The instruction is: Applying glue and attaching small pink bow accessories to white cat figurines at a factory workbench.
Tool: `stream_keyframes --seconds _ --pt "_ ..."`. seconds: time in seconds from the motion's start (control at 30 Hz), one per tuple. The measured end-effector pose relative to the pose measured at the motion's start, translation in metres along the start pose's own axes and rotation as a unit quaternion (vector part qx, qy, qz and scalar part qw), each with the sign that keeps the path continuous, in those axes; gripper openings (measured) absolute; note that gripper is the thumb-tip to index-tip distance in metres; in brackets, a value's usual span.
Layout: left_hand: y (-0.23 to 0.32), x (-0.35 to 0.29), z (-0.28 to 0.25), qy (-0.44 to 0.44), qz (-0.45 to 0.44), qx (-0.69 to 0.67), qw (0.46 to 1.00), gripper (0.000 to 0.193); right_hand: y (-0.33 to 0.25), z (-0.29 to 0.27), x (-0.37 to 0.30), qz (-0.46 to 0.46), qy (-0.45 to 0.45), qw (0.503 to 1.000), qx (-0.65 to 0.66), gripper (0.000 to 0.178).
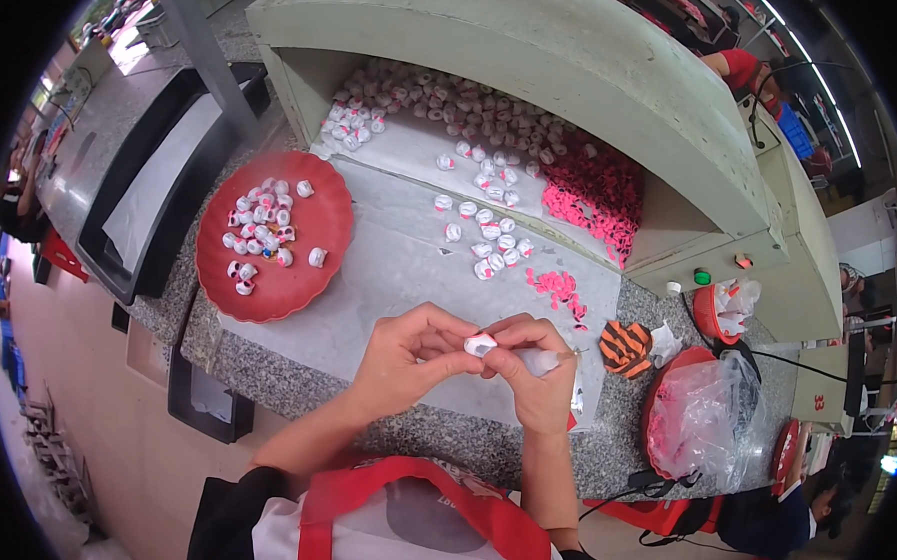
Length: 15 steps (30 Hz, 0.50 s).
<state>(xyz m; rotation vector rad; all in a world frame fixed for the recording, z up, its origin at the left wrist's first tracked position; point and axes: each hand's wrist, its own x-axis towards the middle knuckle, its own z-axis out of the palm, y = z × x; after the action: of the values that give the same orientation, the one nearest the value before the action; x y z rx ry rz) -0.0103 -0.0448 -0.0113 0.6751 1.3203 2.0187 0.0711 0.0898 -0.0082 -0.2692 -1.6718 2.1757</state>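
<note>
Both hands, left hand (404,360) and right hand (534,368), meet fingertip-to-fingertip, fingers pinched.

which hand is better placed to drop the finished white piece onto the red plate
Left. The left hand pinches the small white piece and sits nearer the red plate; the right hand holds a clear tube.

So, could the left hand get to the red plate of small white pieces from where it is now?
Probably yes. The left hand pinches a small white piece together with the right hand, and only bare grey mat lies between it and the red plate. It would have to let go first.
</note>
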Motion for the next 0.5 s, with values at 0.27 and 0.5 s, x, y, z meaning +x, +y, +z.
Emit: stream_keyframes --seconds 0.27,0.5 --pt "-0.018 0.000 -0.068 0.227 0.023 0.177 0.958 0.022 0.058 0.019 0.021 -0.038 -0.007 0.973 -0.228 0.017" --pt "-0.049 0.075 -0.060 0.226 0.175 0.616 0.734 0.029 0.056 -0.012 0.006 0.091 0.062 0.972 -0.208 0.032"
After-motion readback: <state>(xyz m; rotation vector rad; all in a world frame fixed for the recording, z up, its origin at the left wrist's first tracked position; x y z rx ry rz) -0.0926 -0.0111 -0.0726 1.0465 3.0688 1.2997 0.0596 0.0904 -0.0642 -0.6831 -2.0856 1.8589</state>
